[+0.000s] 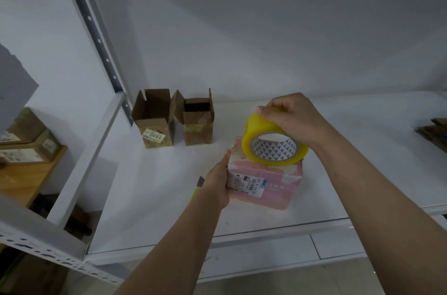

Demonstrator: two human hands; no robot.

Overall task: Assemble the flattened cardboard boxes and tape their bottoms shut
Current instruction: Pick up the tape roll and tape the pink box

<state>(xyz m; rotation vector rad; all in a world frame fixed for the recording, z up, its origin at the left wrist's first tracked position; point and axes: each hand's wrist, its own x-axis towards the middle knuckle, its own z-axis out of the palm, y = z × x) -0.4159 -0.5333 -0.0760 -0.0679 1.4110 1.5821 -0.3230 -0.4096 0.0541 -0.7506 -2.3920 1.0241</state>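
A small pink cardboard box (264, 183) with a white shipping label stands on the white shelf (157, 198). My left hand (217, 181) holds the box's left side, thumb along its top edge. My right hand (292, 118) grips a yellow tape roll (273, 142) from above and holds it tilted over the box's top, touching or just above it. Two brown assembled boxes stand with their top flaps up at the back: one (154, 120) with a yellow label, and one (197, 123) to its right.
Flattened brown cardboard (433, 130) lies at the shelf's far right edge. A yellow utility knife (198, 188) lies partly hidden behind my left wrist. A perforated shelf post (101, 48) rises at left; more labelled boxes (29, 140) sit on a wooden surface beyond it.
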